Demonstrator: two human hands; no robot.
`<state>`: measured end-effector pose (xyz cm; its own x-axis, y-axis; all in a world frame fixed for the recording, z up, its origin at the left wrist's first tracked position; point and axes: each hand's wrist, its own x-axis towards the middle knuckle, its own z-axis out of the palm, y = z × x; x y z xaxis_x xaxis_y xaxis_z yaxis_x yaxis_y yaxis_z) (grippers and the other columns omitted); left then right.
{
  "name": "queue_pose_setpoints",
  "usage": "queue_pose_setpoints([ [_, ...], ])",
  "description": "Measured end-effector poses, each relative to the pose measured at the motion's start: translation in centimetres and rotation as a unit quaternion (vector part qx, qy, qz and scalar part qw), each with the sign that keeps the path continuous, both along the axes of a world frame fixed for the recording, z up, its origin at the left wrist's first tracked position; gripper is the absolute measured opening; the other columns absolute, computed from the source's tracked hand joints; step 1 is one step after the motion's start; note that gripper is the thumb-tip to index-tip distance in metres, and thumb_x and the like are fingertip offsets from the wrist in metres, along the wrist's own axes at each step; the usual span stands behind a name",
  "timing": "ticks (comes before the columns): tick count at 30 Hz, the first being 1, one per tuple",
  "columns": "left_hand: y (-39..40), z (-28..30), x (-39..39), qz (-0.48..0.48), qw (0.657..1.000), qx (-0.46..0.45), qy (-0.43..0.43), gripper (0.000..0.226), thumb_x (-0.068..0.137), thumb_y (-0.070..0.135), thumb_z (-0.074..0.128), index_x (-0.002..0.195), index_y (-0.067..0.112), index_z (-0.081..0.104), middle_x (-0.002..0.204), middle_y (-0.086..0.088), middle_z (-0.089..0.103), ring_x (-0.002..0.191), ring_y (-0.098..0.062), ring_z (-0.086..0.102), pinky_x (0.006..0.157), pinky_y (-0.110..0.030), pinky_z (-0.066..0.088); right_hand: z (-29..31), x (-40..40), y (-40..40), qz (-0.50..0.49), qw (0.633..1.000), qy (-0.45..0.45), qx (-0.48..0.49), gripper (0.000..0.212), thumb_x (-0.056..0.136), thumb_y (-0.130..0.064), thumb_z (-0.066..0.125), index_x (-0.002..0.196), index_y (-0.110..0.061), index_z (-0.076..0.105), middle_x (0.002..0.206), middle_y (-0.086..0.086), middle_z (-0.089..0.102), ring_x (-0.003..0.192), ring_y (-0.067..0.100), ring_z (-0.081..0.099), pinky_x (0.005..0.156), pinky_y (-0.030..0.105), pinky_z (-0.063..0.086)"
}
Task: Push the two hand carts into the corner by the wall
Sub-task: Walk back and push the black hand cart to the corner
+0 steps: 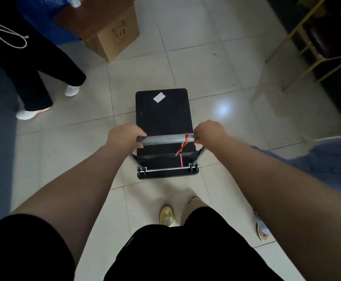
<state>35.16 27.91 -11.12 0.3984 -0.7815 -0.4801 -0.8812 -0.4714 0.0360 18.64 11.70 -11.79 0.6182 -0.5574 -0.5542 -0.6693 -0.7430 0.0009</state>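
Head view: left hand (125, 136) and right hand (211, 132) each curl round an end of the grey handle bar (163, 138) of one hand cart (163, 116). The cart sits mid-frame on the tiled floor (216, 57), black deck bare except a white sticker (159, 97). Second cart isn't in frame; the corner and wall can't be made out either.

Risks, as judgement: a red cord (182, 148) is tied to the bar just beside the right hand and hangs down toward the hinge at the cart's rear. If it swings low it could catch a wheel or the fold joint. The handle looks like a folding type, so a push w/ too much downward lean may tip or fold it. Light is dim, so floor obstacles are easy to miss.

Surroundings: cardboard box (115, 35) at 11 o'clock from the cart, w/ a blue crate (44, 15) behind it; both narrow the path ahead. A bystander's legs (36, 78) in dark trousers stand at 9–10 o'clock, near the cart's left side; a swerve left would clip them. Wooden chair frame (307, 45) at 2 o'clock, well apart. Another person's jeans leg (327, 157) is at 4 o'clock, close to the right arm. Straight ahead at 12 o'clock the tiles look open.
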Motion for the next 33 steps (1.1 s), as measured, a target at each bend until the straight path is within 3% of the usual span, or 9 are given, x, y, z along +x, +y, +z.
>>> queue_pose_setpoints([
  [4,-3.2,0.0,1.3,-0.011,1.0,-0.01,0.003,0.027,0.086,0.025,0.062,0.111,0.016,0.068,0.109,-0.005,0.069,0.101,-0.024,0.062,0.078,-0.032,0.046,0.2,0.6,-2.7,-0.016,1.0,0.006,0.013,0.021,0.089,-0.026,0.062,0.107,-0.015,0.069,0.082,0.003,0.056,0.076,0.022,0.053,0.065,0.026,0.041],
  [12,-12.1,0.4,1.9,-0.006,1.0,-0.01,-0.019,0.022,0.088,0.027,0.059,0.108,0.023,0.066,0.107,-0.006,0.068,0.099,-0.026,0.065,0.069,-0.028,0.04,1.4,1.8,-11.6,-0.007,1.0,0.009,0.013,0.024,0.089,-0.024,0.061,0.109,-0.011,0.067,0.087,0.006,0.058,0.078,0.023,0.052,0.071,0.029,0.044],
  [15,-15.3,0.3,2.7,0.007,1.0,-0.013,-0.009,0.023,0.087,0.025,0.06,0.109,0.023,0.067,0.106,-0.007,0.069,0.098,-0.028,0.065,0.07,-0.029,0.042,1.6,2.8,-14.7,-0.001,1.0,0.024,0.015,0.025,0.089,-0.024,0.061,0.11,-0.011,0.066,0.095,0.008,0.063,0.079,0.023,0.051,0.072,0.028,0.044],
  [18,-18.2,0.1,4.5,0.014,1.0,-0.015,-0.003,0.023,0.086,0.024,0.062,0.108,0.023,0.068,0.105,-0.006,0.069,0.098,-0.028,0.065,0.068,-0.029,0.041,1.3,4.4,-17.4,0.003,1.0,0.029,0.012,0.026,0.089,-0.026,0.062,0.11,-0.012,0.067,0.087,0.004,0.056,0.079,0.023,0.052,0.07,0.028,0.043],
  [22,-21.5,0.0,7.8,0.01,1.0,-0.008,-0.004,0.025,0.087,0.024,0.062,0.111,0.022,0.068,0.109,-0.006,0.068,0.102,-0.028,0.064,0.079,-0.033,0.048,1.1,7.2,-20.3,-0.005,1.0,0.027,0.007,0.025,0.09,-0.025,0.06,0.112,-0.015,0.066,0.089,0.004,0.054,0.08,0.024,0.052,0.069,0.027,0.042],
  [26,-25.5,-0.2,12.0,-0.028,0.999,0.013,0.012,0.028,0.088,0.023,0.06,0.114,0.016,0.066,0.114,-0.004,0.067,0.107,-0.026,0.062,0.083,-0.033,0.047,1.0,10.8,-23.6,-0.017,0.999,0.032,0.001,0.023,0.091,-0.022,0.059,0.112,-0.014,0.066,0.09,0.006,0.058,0.093,0.027,0.063,0.068,0.027,0.042],
  [31,-30.8,-0.2,17.2,-0.045,0.998,0.017,0.04,0.028,0.088,0.021,0.059,0.114,0.012,0.065,0.111,-0.009,0.067,0.106,-0.028,0.063,0.072,-0.03,0.038,1.0,15.6,-28.3,-0.037,0.999,0.033,0.0,0.024,0.091,-0.022,0.061,0.114,-0.014,0.064,0.109,0.009,0.066,0.102,0.027,0.064,0.071,0.028,0.042],
  [33,-32.8,0.0,19.1,-0.041,0.998,0.021,0.052,0.032,0.089,0.02,0.058,0.121,0.012,0.063,0.115,-0.009,0.067,0.108,-0.028,0.062,0.075,-0.03,0.038,1.2,17.6,-30.1,-0.041,0.998,0.04,0.0,0.026,0.091,-0.022,0.061,0.115,-0.014,0.063,0.108,0.009,0.065,0.103,0.028,0.064,0.07,0.027,0.042],
])
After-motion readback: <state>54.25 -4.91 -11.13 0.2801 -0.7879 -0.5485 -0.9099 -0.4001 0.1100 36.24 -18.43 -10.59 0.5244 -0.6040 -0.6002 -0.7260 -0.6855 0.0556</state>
